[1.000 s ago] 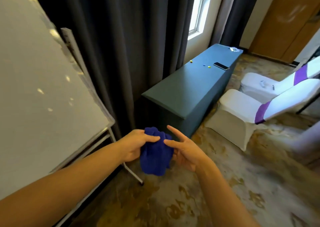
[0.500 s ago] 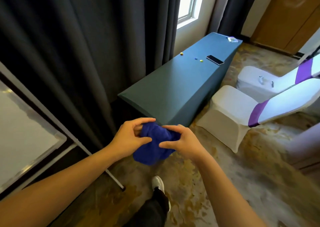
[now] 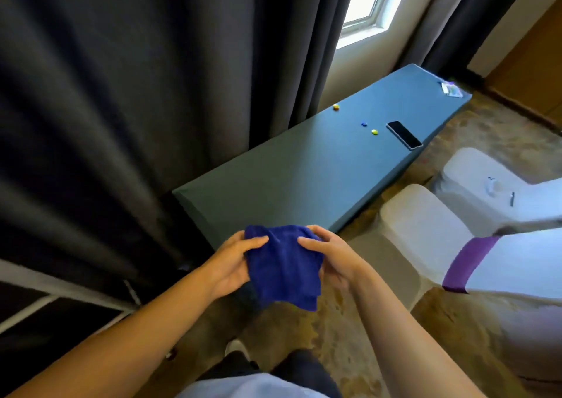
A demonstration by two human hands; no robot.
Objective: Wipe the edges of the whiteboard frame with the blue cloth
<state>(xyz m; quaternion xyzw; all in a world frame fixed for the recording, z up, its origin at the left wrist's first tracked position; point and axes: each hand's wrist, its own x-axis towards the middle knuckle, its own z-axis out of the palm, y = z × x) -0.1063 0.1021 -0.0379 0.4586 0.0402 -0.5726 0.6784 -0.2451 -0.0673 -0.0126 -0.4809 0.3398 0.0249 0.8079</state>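
holding cloth (image 3: 284, 271) spread between both hands, left hand (image 3: 232, 265) and right hand (image 3: 333, 259) each pinching a top corner, with whiteboard frame (image 3: 60, 286) low at far left, running roughly sideways, nearer left hand, not yet touched.

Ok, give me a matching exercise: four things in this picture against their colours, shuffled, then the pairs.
Things:
1. cloth held in the left hand and right hand
2. phone
3. table cover
4. chair band

Colours:
A. purple
B. dark teal
C. deep blue
D. black

Pairs: 1-C, 2-D, 3-B, 4-A
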